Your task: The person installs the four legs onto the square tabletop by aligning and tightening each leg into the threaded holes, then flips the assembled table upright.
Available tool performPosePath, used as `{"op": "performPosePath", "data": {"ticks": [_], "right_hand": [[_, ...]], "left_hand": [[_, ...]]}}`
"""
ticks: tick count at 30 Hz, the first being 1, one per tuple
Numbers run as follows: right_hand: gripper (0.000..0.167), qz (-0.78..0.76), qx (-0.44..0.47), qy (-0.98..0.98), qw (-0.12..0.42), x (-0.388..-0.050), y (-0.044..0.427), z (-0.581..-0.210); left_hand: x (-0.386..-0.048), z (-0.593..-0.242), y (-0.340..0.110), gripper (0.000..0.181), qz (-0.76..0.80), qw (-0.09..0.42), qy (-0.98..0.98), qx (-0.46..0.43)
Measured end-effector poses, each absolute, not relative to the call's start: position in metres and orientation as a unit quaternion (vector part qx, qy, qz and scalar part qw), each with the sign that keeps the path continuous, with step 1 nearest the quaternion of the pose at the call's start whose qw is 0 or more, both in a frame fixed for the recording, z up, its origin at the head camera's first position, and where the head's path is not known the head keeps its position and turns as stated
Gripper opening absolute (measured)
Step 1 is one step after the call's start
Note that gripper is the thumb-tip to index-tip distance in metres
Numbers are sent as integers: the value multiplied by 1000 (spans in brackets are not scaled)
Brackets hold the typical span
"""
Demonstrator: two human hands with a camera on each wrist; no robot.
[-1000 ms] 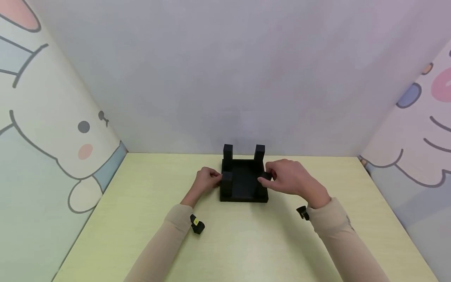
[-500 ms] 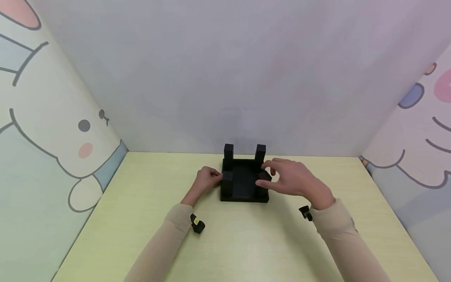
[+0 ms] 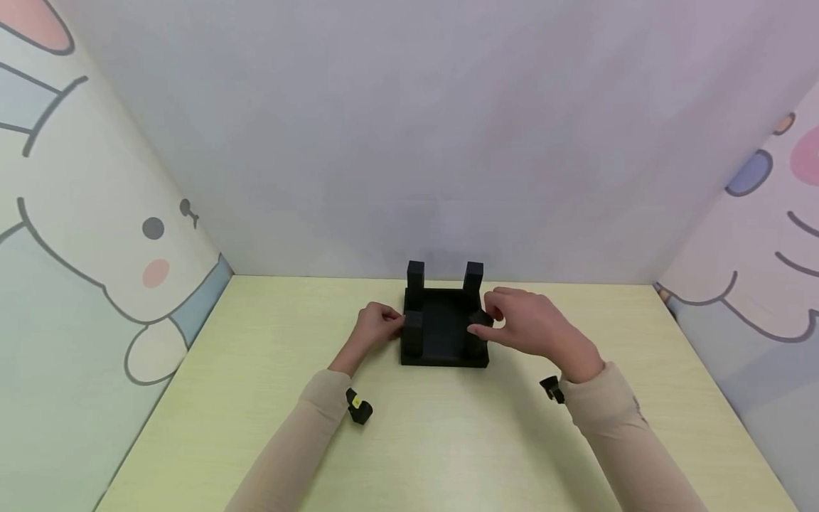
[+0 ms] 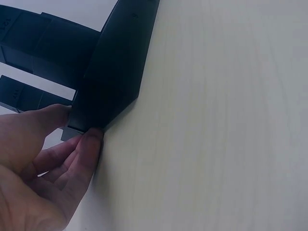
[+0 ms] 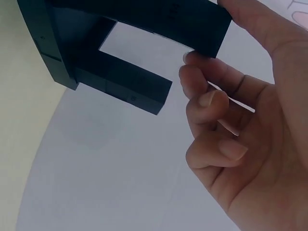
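In the head view, a black square base [image 3: 443,336] with several upright posts lies on the table, like a small table turned legs-up. My left hand [image 3: 373,328] pinches the left side of the base; in the left wrist view, thumb and fingers [image 4: 89,147] are on its corner. The right hand [image 3: 534,323] holds the top of the near right post [image 5: 192,24] between thumb and index finger, while its other fingers curl loosely. Another post [image 5: 127,89] stands apart from that hand. The near left post [image 3: 412,334] and the two far posts [image 3: 473,277] rise untouched.
The pale wooden table [image 3: 256,341] runs back to a plain light wall [image 3: 441,142]. Side walls with cartoon drawings [image 3: 153,242] stand left and right. A small black wrist camera [image 3: 360,409] sits at the left cuff, another at the right cuff [image 3: 552,389].
The right thumb and index finger spread wider and reached further left half a second ago; now they have drawn back onto the near right post. The left hand and base stay put.
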State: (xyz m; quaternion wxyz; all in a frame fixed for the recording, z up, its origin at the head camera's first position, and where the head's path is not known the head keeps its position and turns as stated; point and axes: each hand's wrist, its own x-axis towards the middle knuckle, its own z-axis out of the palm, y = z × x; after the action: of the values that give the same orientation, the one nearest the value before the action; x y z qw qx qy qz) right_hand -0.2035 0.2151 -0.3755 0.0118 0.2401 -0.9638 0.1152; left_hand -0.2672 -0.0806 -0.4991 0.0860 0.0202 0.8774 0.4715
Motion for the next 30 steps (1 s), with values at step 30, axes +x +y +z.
{"op": "performPosePath", "data": {"ticks": [30], "right_hand": [[57, 89, 208, -974, 33, -198, 213, -377]], "left_hand": [[-267, -500, -81, 19, 474, 84, 876, 24]]}}
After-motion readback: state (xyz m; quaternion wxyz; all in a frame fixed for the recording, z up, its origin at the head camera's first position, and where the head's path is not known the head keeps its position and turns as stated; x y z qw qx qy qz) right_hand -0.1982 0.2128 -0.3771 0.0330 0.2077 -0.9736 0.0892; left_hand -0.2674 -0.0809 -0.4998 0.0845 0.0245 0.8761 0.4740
